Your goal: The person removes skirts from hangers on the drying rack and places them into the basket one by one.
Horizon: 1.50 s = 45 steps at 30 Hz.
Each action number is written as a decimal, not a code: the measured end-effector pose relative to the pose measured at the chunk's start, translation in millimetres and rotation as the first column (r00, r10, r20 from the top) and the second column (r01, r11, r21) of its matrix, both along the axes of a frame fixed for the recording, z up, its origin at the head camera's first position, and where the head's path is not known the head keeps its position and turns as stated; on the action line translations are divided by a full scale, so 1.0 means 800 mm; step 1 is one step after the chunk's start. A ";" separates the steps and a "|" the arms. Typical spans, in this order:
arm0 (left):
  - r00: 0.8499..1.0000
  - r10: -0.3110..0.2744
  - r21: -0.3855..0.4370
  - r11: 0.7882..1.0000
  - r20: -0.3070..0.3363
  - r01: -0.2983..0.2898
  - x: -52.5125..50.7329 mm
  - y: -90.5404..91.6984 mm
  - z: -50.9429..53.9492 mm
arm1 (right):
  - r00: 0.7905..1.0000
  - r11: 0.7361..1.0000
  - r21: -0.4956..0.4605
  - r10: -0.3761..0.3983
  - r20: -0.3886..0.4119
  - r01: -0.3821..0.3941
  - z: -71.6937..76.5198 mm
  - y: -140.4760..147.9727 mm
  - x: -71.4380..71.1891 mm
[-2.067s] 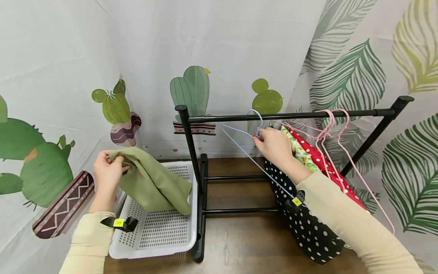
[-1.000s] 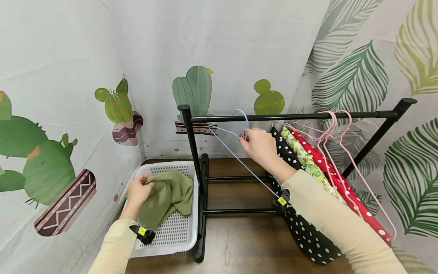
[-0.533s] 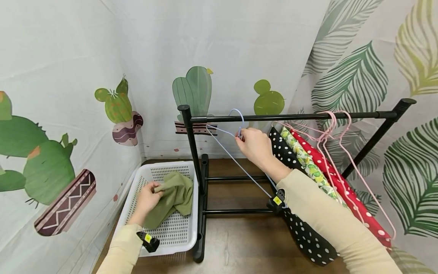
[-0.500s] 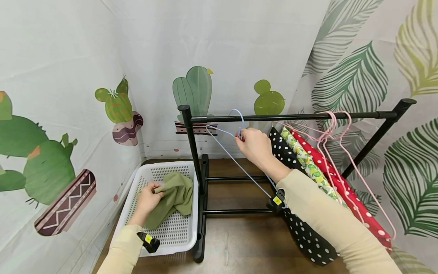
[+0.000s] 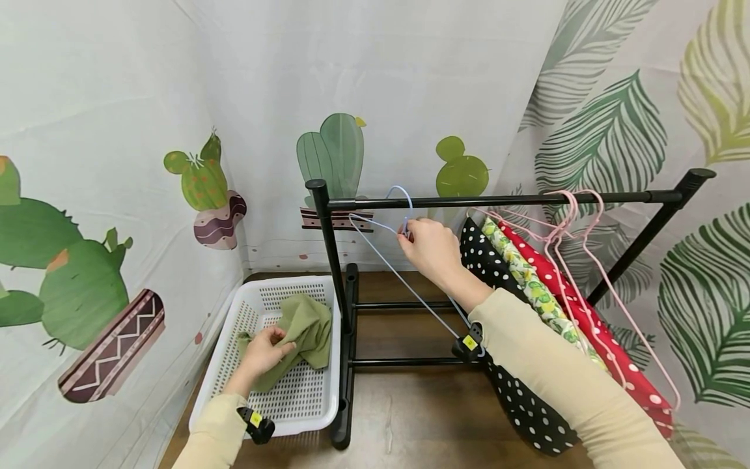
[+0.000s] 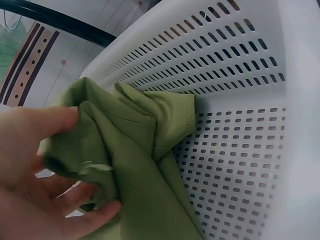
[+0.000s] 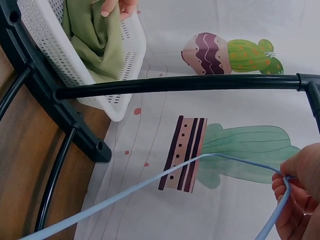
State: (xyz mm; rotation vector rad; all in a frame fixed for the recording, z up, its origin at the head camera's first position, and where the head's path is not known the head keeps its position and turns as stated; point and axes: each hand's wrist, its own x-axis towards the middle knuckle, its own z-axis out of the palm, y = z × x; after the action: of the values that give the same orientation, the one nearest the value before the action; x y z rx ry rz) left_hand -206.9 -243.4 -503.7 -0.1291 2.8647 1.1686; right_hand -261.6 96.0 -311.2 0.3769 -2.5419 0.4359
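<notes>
My left hand (image 5: pixel 266 355) is inside the white basket (image 5: pixel 205 397), holding a crumpled green garment (image 5: pixel 307 326). In the left wrist view, thumb and fingers lie on either side of a fold of the garment (image 6: pixel 145 165), and a small pale strip shows on the cloth. My right hand (image 5: pixel 432 251) pinches a light-blue wire hanger (image 5: pixel 404 283) just below its hook. The hook loops over the black bar of the clothes rack (image 5: pixel 469 200). From the right wrist, the hanger (image 7: pixel 125 192) appears bare, with the fingertips at its neck.
To the right, a black polka-dot garment (image 5: pixel 530 407), a lemon-print one (image 5: pixel 524 280) and a red dotted one (image 5: pixel 635 361) hang from the bar. Pink hangers (image 5: pixel 564 215) are beside them. The rack's left post (image 5: pixel 331 254) stands against the basket, on a wooden table (image 5: pixel 404 404).
My left hand has lowered the green garment from above the basket into it, and its grip has shifted along the cloth. My right hand has slid the blue hanger leftward along the bar.
</notes>
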 end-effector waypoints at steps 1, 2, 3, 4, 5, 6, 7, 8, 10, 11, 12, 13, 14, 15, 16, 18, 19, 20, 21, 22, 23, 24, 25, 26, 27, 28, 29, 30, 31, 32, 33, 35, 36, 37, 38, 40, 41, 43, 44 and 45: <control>1.000 -0.010 -0.005 1.000 0.003 0.010 0.001 0.001 0.000 | 1.000 1.000 0.001 0.000 0.000 0.000 0.000 0.000 0.000; 1.000 -0.021 -0.009 1.000 0.005 0.021 0.001 0.001 0.000 | 1.000 1.000 0.000 0.000 0.001 0.000 -0.001 0.000 0.000; 0.999 -0.032 -0.013 0.999 0.007 0.032 0.002 0.002 -0.001 | 1.000 1.000 0.001 0.000 -0.002 0.000 -0.001 0.000 0.000; 0.999 -0.036 -0.008 0.999 0.014 0.036 0.003 0.003 0.000 | 1.000 1.000 0.001 0.000 -0.003 0.000 -0.001 0.000 0.000; 0.999 -0.039 -0.004 0.999 0.017 0.039 0.003 0.004 0.000 | 1.000 1.000 0.002 0.001 -0.006 0.000 -0.002 0.000 -0.001; 0.999 -0.043 -0.002 0.999 0.016 0.043 0.004 0.004 0.000 | 1.000 1.000 0.002 0.002 -0.010 -0.002 -0.002 0.000 -0.001; 0.999 -0.042 -0.001 0.999 0.016 0.042 0.004 0.004 0.000 | 1.000 1.000 0.001 0.003 -0.012 -0.003 -0.002 0.000 -0.001; 0.999 -0.039 -0.001 0.999 0.015 0.039 0.005 0.005 0.000 | 1.000 1.000 0.001 0.003 -0.015 -0.003 -0.002 0.000 -0.001; 1.000 -0.026 -0.001 1.000 0.004 0.026 0.005 0.005 0.002 | 1.000 1.000 0.000 0.005 -0.019 -0.005 -0.003 0.000 -0.001; 1.000 -0.022 -0.001 1.000 -0.009 0.022 0.005 0.005 0.002 | 1.000 1.000 0.000 0.005 -0.021 -0.005 -0.003 0.000 -0.001; 1.000 -0.017 -0.002 1.000 -0.017 0.017 0.005 0.005 0.003 | 1.000 1.000 0.000 0.004 -0.021 -0.004 -0.003 -0.001 -0.001; 1.000 -0.009 -0.002 1.000 -0.023 0.009 0.005 0.006 0.003 | 1.000 1.000 0.000 0.004 -0.022 -0.004 -0.004 -0.001 -0.001; 1.000 -0.003 0.001 1.000 -0.031 0.003 0.005 0.006 0.004 | 1.000 1.000 0.001 0.005 -0.022 -0.005 -0.004 -0.001 -0.001; 0.999 0.003 0.004 1.000 -0.039 -0.003 0.005 0.006 0.005 | 1.000 1.000 0.002 0.006 -0.022 -0.006 -0.005 -0.001 -0.001; 0.999 0.008 0.007 1.000 -0.044 -0.008 0.005 0.006 0.006 | 1.000 1.000 0.004 0.006 -0.021 -0.006 -0.005 -0.001 -0.002; 0.998 0.017 0.011 1.000 -0.052 -0.016 0.005 0.007 0.009 | 1.000 1.000 0.002 0.007 -0.019 -0.007 -0.006 -0.002 -0.001; 0.998 0.018 0.018 1.000 -0.055 -0.017 0.006 0.008 0.010 | 1.000 1.000 0.002 0.007 -0.018 -0.007 -0.006 -0.002 -0.001; 0.998 0.020 0.023 1.000 -0.056 -0.018 0.006 0.009 0.012 | 1.000 1.000 0.002 0.006 -0.015 -0.006 -0.007 -0.002 -0.001; 0.998 0.019 0.028 0.999 -0.058 -0.018 0.007 0.010 0.014 | 1.000 1.000 0.001 0.005 -0.014 -0.005 -0.007 -0.002 -0.001; 0.998 0.018 0.036 0.999 -0.060 -0.016 0.008 0.011 0.016 | 1.000 1.000 0.000 0.005 -0.013 -0.005 -0.008 -0.002 -0.001; 0.998 0.017 0.042 0.999 -0.064 -0.014 0.009 0.012 0.018 | 1.000 1.000 -0.001 0.005 -0.013 -0.005 -0.008 -0.002 -0.001; 0.998 0.015 0.048 0.999 -0.067 -0.012 0.010 0.013 0.020 | 1.000 1.000 -0.001 0.004 -0.013 -0.004 -0.008 -0.002 -0.001; 0.997 0.015 0.055 0.998 -0.071 -0.011 0.011 0.015 0.021 | 1.000 1.000 0.000 0.003 -0.013 -0.003 -0.009 -0.002 -0.001; 0.997 0.016 0.059 0.998 -0.077 -0.011 0.011 0.016 0.023 | 1.000 1.000 -0.001 0.004 -0.013 -0.004 -0.009 -0.002 -0.001; 0.996 0.017 0.063 0.998 -0.087 -0.011 0.012 0.017 0.025 | 1.000 1.000 0.000 0.005 -0.015 -0.005 -0.009 -0.002 -0.001; 0.995 0.018 0.065 0.998 -0.095 -0.012 0.012 0.019 0.026 | 1.000 1.000 -0.001 0.005 -0.017 -0.005 -0.009 -0.002 -0.001; 0.994 0.016 0.066 0.998 -0.106 -0.009 0.012 0.020 0.027 | 1.000 1.000 0.000 0.004 -0.018 -0.004 -0.009 -0.002 -0.001; 0.993 0.015 0.072 0.997 -0.115 -0.007 0.013 0.022 0.029 | 1.000 1.000 -0.001 0.003 -0.019 -0.003 -0.009 -0.001 -0.001; 0.992 0.014 0.075 0.997 -0.124 -0.005 0.014 0.023 0.030 | 1.000 1.000 -0.001 0.003 -0.021 -0.003 -0.009 -0.001 -0.001; 0.991 0.012 0.075 0.997 -0.131 -0.003 0.014 0.024 0.032 | 1.000 1.000 -0.001 0.002 -0.021 -0.002 -0.009 -0.001 -0.001; 0.990 0.007 0.075 0.997 -0.140 0.004 0.015 0.026 0.033 | 1.000 1.000 -0.003 0.001 -0.021 -0.001 -0.009 -0.001 -0.001; 0.988 -0.002 0.076 0.997 -0.157 0.014 0.016 0.028 0.035 | 1.000 1.000 -0.006 -0.003 -0.016 0.003 -0.009 -0.001 -0.001; 0.986 -0.005 0.076 0.997 -0.165 0.018 0.017 0.030 0.036 | 1.000 1.000 -0.009 -0.006 -0.013 0.005 -0.010 -0.001 -0.001; 0.985 -0.010 0.072 0.997 -0.174 0.022 0.018 0.031 0.037 | 1.000 1.000 -0.010 -0.007 -0.009 0.007 -0.010 -0.001 -0.001; 0.983 -0.013 0.072 0.997 -0.183 0.027 0.018 0.032 0.037 | 1.000 1.000 -0.010 -0.008 -0.005 0.008 -0.011 -0.001 -0.002; 0.980 -0.022 0.080 0.996 -0.197 0.038 0.019 0.035 0.039 | 1.000 1.000 -0.009 -0.010 0.000 0.010 -0.012 -0.001 -0.002; 0.979 -0.025 0.084 0.996 -0.200 0.042 0.019 0.036 0.040 | 1.000 1.000 -0.009 -0.010 0.002 0.010 -0.013 -0.001 -0.002; 0.979 -0.030 0.092 0.995 -0.201 0.050 0.021 0.038 0.041 | 1.000 1.000 -0.007 -0.009 0.003 0.009 -0.014 0.000 -0.003; 0.979 -0.034 0.096 0.994 -0.201 0.054 0.022 0.038 0.042 | 1.000 1.000 -0.008 -0.009 0.005 0.009 -0.015 0.000 -0.003; 0.980 -0.034 0.099 0.994 -0.197 0.055 0.023 0.039 0.043 | 1.000 1.000 -0.009 -0.008 0.005 0.008 -0.015 0.000 -0.003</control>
State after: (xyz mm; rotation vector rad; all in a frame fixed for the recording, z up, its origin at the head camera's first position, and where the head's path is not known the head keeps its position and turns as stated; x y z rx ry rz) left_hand -188.5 -212.1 -469.5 0.0566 2.9442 1.3910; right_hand -263.9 96.0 -323.4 0.3625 -2.5448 0.4454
